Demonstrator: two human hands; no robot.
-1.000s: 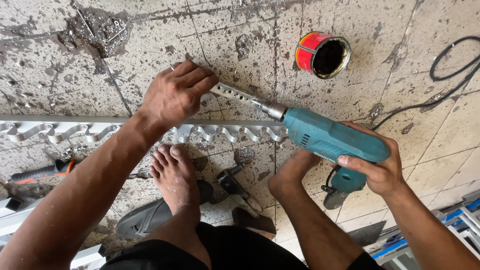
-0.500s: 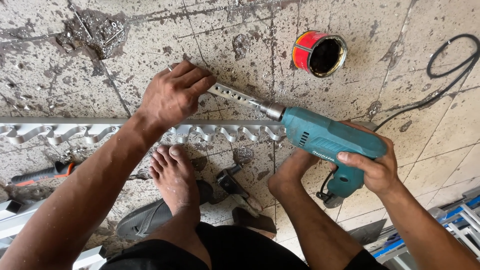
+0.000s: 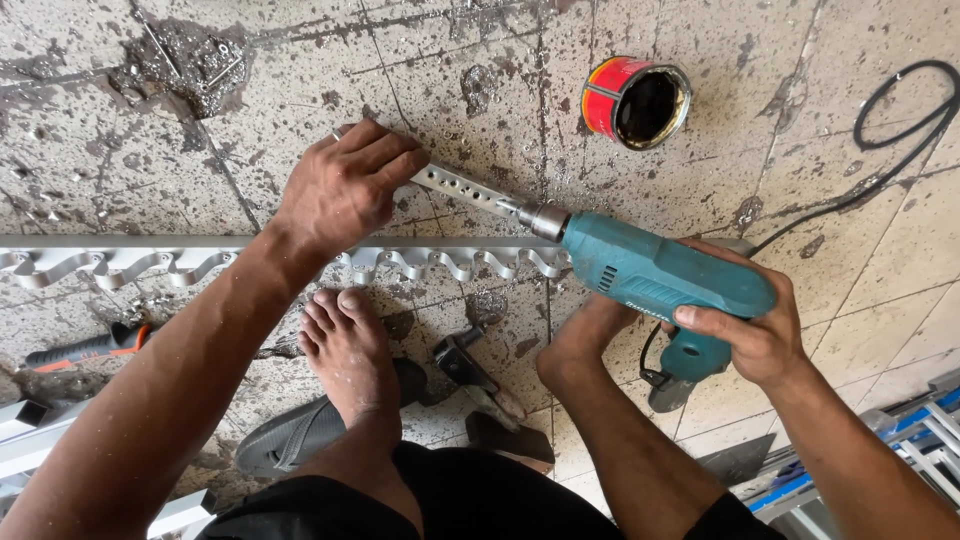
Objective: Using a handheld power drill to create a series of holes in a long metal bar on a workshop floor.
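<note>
Clearly the work rests on keeping the perforated metal strip (image 3: 462, 187) from shifting: the left hand (image 3: 340, 190) lies flat and spread over its far end, pressing it to the floor (image 3: 300, 90), while the right hand (image 3: 750, 335) is wrapped around the grip of the teal electric drill (image 3: 650, 275). The strip lies diagonally on the floor, between the pressing hand and the drill's chuck, which meets its near end. To drill well, the person would likely want firm downward weight from the left hand, fingers well away from the bit, and the drill kept in line with the strip, since thin metal can snatch and spin.

Just behind the strip runs a long pale aluminium rail (image 3: 130, 255) with a wavy, scalloped edge, held under a bare foot (image 3: 345, 350). The floor is speckled terrazzo tile, stained and littered with bright metal shavings. A small red tin (image 3: 637, 100) with dark contents stands apart, and a black cable (image 3: 890, 130) loops toward the drill.
</note>
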